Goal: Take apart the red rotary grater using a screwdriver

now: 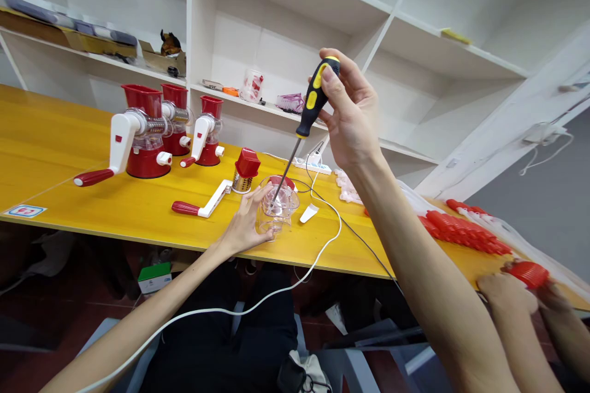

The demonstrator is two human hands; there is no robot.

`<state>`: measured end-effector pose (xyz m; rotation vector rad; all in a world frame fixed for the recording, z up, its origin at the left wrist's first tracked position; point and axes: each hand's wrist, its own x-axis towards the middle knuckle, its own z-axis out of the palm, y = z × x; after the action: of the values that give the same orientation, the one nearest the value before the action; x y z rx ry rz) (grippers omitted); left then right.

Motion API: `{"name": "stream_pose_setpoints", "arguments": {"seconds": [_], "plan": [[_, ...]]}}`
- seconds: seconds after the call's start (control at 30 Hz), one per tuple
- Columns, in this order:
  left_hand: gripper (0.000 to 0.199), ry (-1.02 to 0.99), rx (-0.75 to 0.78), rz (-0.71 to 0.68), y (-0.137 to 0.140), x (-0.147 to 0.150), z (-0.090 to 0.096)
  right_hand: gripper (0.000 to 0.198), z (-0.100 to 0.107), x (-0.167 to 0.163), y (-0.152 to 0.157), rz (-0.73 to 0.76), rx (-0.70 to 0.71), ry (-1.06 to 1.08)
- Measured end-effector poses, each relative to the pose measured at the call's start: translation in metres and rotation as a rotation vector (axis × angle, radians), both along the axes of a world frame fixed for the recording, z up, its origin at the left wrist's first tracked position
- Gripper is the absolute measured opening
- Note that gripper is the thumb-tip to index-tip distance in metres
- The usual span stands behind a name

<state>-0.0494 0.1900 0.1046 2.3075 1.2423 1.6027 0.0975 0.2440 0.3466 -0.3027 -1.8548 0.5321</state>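
My right hand is wrapped around the black and yellow handle of a screwdriver, held at a slant. Its metal shaft points down into a clear plastic grater housing; whether the tip meets a screw is too small to see. From the left side, my left hand grips this housing on the table, thumb near the front and fingers behind. A red part shows at the back of the housing. Close to my left hand lie a white crank with a red handle and a metal grater drum with a red top.
Several assembled red rotary graters stand at the left. A white cable crosses the table and hangs over the edge. A small white piece lies right of the housing. Another person's hands hold red parts at far right, near red pieces.
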Motion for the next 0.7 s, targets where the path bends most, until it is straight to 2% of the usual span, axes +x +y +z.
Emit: {"name": "stream_pose_setpoints", "arguments": {"seconds": [0.33, 0.7], "plan": [[0.102, 0.005, -0.003, 0.009, -0.0003, -0.0004, 0.0001, 0.055, 0.0019, 0.0013, -0.0043, 0.031, -0.036, 0.004], [0.1, -0.015, 0.002, -0.013, -0.0009, 0.0001, 0.001, 0.059, 0.0016, 0.0039, -0.0022, 0.026, -0.02, -0.037]]}}
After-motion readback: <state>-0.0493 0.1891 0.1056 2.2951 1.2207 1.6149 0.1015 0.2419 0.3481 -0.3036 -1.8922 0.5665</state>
